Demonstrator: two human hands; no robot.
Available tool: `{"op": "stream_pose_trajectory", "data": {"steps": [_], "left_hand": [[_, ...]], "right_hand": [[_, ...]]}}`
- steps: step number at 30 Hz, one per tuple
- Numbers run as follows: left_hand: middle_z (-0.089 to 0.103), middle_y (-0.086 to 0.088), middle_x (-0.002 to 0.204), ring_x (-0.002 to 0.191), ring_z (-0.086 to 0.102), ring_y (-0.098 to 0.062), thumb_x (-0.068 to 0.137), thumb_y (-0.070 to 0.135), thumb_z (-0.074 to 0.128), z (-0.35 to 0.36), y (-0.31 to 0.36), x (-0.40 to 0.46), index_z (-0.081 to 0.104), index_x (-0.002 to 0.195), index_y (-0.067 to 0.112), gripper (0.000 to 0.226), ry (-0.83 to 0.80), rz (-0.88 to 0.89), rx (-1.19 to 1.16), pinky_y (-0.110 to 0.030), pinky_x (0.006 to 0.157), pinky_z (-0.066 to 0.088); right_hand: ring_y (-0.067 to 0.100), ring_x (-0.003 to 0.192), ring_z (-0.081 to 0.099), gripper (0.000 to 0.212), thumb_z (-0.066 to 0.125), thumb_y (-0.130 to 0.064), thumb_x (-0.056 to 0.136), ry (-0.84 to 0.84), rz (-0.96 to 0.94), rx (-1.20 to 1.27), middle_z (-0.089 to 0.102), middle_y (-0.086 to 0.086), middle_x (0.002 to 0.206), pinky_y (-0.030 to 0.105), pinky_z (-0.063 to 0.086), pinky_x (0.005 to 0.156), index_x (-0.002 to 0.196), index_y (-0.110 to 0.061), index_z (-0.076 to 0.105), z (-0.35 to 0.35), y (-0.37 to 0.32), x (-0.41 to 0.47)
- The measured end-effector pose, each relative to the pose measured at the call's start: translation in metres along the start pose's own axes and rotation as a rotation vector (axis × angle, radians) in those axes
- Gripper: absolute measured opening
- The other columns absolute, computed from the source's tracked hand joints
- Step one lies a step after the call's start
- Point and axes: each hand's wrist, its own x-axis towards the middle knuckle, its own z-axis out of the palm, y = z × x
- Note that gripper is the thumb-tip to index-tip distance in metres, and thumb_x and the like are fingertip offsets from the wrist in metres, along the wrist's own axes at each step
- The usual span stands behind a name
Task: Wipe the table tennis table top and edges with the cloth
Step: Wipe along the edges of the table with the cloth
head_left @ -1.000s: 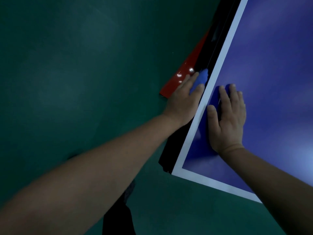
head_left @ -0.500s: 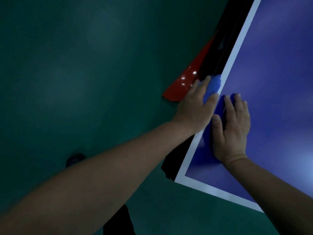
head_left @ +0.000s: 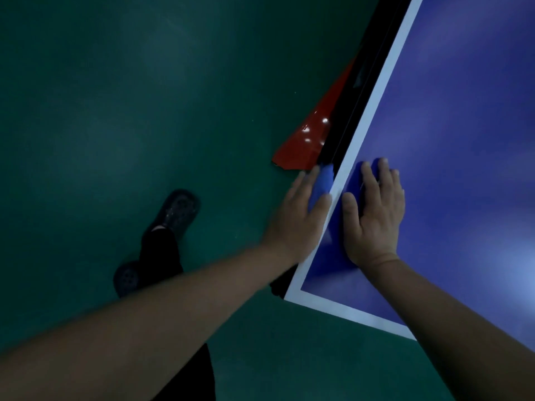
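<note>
Currently on the edge-wiping step, near the corner of the table tennis table (head_left: 463, 140): left hand (head_left: 298, 215) holding the blue cloth (head_left: 322, 183) wrapped against the black side edge, just outside the white border line. Right hand (head_left: 376, 215) flat on the top, fingers straight, holding nothing. Next, probably: slide cloth along the edge, keeping pressure and contact.

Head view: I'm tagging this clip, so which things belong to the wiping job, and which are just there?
Job:
- cloth
- table
- left hand, pressing the cloth to the table's side edge
- right hand, flat on the top

Just there:
- red sheet on the floor
- shoes
</note>
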Motion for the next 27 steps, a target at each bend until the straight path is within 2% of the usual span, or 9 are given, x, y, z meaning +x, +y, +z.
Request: {"op": "stream_pose_trajectory", "data": {"steps": [4, 7, 9, 12, 15, 18, 22, 24, 27], "left_hand": [[0.021, 0.006, 0.167, 0.153, 0.015, -0.007, 0.099, 0.049, 0.022, -0.009, 0.028, 0.062, 0.022, 0.161, 0.021, 0.068, -0.009, 0.023, -0.031, -0.034, 0.125, 0.013], [0.025, 0.010, 0.163, 0.148, 0.023, -0.002, 0.093, 0.047, 0.034, -0.014, 0.021, 0.049, 0.020, 0.160, 0.020, 0.074, -0.012, 0.011, -0.166, -0.018, 0.118, 0.018], [0.028, 0.017, 0.158, 0.143, 0.028, 0.006, 0.090, 0.043, 0.046, -0.016, 0.008, 0.030, 0.021, 0.159, 0.025, 0.075, -0.012, -0.042, -0.253, -0.014, 0.117, 0.021], [0.022, 0.025, 0.159, 0.144, 0.020, 0.013, 0.091, 0.052, 0.046, -0.014, -0.003, 0.024, 0.024, 0.155, 0.034, 0.070, -0.074, -0.026, -0.230, -0.023, 0.123, 0.015], [0.017, 0.021, 0.165, 0.149, 0.009, 0.009, 0.094, 0.059, 0.030, -0.007, 0.010, 0.062, 0.021, 0.160, 0.030, 0.072, -0.034, 0.039, -0.090, -0.037, 0.126, 0.011], [0.024, 0.009, 0.166, 0.152, 0.016, -0.005, 0.099, 0.049, 0.033, -0.003, 0.043, 0.130, 0.025, 0.160, 0.023, 0.066, 0.055, 0.132, -0.085, -0.039, 0.126, 0.014], [0.029, 0.003, 0.164, 0.149, 0.026, -0.008, 0.095, 0.050, 0.038, -0.009, 0.078, 0.208, 0.027, 0.159, 0.019, 0.072, 0.066, 0.148, -0.142, -0.038, 0.124, 0.022], [0.028, 0.005, 0.165, 0.150, 0.026, -0.006, 0.098, 0.050, 0.039, -0.010, 0.069, 0.200, 0.026, 0.159, 0.019, 0.070, 0.046, 0.156, -0.154, -0.038, 0.124, 0.023], [0.017, 0.006, 0.168, 0.153, 0.016, -0.006, 0.105, 0.041, 0.038, -0.014, 0.031, 0.122, 0.020, 0.160, 0.019, 0.063, -0.047, 0.257, -0.079, -0.035, 0.125, 0.018]], "right_hand": [[0.036, 0.151, 0.021, 0.063, 0.037, -0.051, 0.100, -0.010, -0.014, -0.024, 0.028, 0.012, 0.163, 0.057, 0.020, 0.119, 0.153, -0.016, 0.039, -0.003, 0.001, 0.001], [0.033, 0.136, 0.040, 0.058, 0.046, -0.049, 0.097, 0.036, -0.008, 0.009, 0.046, 0.014, 0.148, 0.052, 0.030, 0.114, 0.142, -0.012, 0.053, -0.012, 0.008, 0.022], [0.030, 0.130, 0.043, 0.055, 0.047, -0.046, 0.097, 0.038, -0.014, 0.056, 0.049, 0.013, 0.143, 0.051, 0.035, 0.111, 0.139, -0.011, 0.055, -0.021, 0.015, 0.050], [0.030, 0.141, 0.032, 0.058, 0.043, -0.046, 0.100, 0.010, -0.063, 0.025, 0.037, 0.015, 0.156, 0.048, 0.028, 0.117, 0.147, -0.013, 0.047, -0.032, 0.030, 0.114], [0.032, 0.151, 0.018, 0.064, 0.032, -0.051, 0.101, -0.018, 0.035, -0.005, 0.020, 0.011, 0.166, 0.052, 0.017, 0.123, 0.156, -0.018, 0.033, -0.033, 0.034, 0.178], [0.030, 0.154, 0.011, 0.068, 0.021, -0.055, 0.100, 0.017, 0.127, -0.019, 0.015, 0.003, 0.168, 0.048, 0.010, 0.125, 0.159, -0.022, 0.025, -0.019, 0.028, 0.195], [0.026, 0.155, 0.007, 0.065, 0.024, -0.055, 0.101, 0.038, 0.155, 0.024, 0.015, -0.001, 0.168, 0.048, 0.008, 0.125, 0.159, -0.025, 0.026, -0.015, 0.029, 0.188], [0.027, 0.155, 0.008, 0.066, 0.024, -0.056, 0.101, 0.044, 0.153, 0.035, 0.016, 0.000, 0.168, 0.047, 0.008, 0.125, 0.159, -0.025, 0.027, -0.015, 0.029, 0.190], [0.029, 0.155, 0.009, 0.066, 0.024, -0.055, 0.102, 0.043, 0.148, 0.036, 0.017, 0.002, 0.168, 0.048, 0.009, 0.125, 0.158, -0.022, 0.028, -0.015, 0.028, 0.189]]}}
